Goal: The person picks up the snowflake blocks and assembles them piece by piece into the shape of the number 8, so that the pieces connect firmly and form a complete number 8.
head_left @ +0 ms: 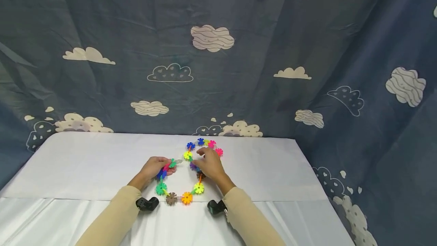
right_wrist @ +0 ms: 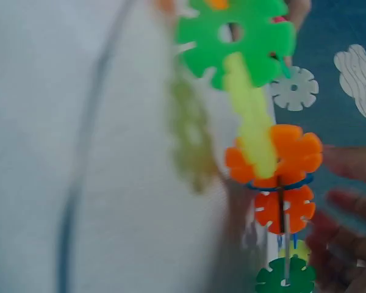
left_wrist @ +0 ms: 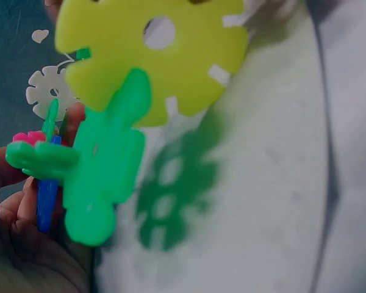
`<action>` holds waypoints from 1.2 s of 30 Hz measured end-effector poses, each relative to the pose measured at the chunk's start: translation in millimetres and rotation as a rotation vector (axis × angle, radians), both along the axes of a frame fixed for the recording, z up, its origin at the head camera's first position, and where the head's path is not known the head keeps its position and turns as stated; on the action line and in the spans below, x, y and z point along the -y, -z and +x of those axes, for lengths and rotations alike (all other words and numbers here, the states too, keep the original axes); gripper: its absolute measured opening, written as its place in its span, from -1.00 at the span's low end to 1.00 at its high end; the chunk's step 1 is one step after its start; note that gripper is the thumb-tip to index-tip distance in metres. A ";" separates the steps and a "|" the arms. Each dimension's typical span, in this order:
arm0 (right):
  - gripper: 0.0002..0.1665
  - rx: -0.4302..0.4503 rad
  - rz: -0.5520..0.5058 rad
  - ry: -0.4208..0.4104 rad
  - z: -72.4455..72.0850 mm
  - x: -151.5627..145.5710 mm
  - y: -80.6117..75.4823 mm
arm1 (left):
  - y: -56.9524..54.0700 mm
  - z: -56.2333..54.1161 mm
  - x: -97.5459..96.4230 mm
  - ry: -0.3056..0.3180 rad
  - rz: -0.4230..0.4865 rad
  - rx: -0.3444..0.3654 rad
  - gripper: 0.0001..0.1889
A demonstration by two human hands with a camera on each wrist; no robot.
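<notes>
A chain of flower-shaped slotted plastic discs (head_left: 187, 198) in many colours curves over the white table in a figure-eight-like shape. Its left end is gripped by my left hand (head_left: 152, 167), whose thumb and fingers hold the pink, blue and green discs. From that end a translucent disc (left_wrist: 47, 93) sticks out. My right hand (head_left: 210, 166) is over the middle of the chain, near the yellow disc (head_left: 187, 155) and purple disc (head_left: 194, 167). Its thumb and forefinger are spread apart. In the right wrist view its blurred fingers are beside the orange discs (right_wrist: 285, 209).
The white table cloth (head_left: 85, 166) has a fold line across its front. Behind stands a dark blue curtain (head_left: 239, 94) printed with clouds. The chain's far loop, with a pink disc (head_left: 219, 152), lies beyond my right hand.
</notes>
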State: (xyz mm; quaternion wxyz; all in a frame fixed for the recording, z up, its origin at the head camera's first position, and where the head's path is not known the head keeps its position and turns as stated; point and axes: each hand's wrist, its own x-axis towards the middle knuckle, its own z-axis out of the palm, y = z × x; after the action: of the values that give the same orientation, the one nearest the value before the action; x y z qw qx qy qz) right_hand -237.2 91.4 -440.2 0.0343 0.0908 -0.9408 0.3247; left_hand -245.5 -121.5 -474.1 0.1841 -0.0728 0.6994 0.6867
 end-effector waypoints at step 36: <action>-0.59 0.227 0.099 -0.339 -41.6 -8.1 10.5 | -6.1 17.5 -12.6 -0.090 -0.085 -0.010 -0.71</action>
State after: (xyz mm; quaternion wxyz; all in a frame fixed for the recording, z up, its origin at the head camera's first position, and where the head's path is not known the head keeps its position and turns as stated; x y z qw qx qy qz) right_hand -278.8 99.6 -450.7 -0.1318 0.2120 -0.9248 0.2873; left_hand -227.9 -108.9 -468.0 0.1465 -0.1084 0.7249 0.6643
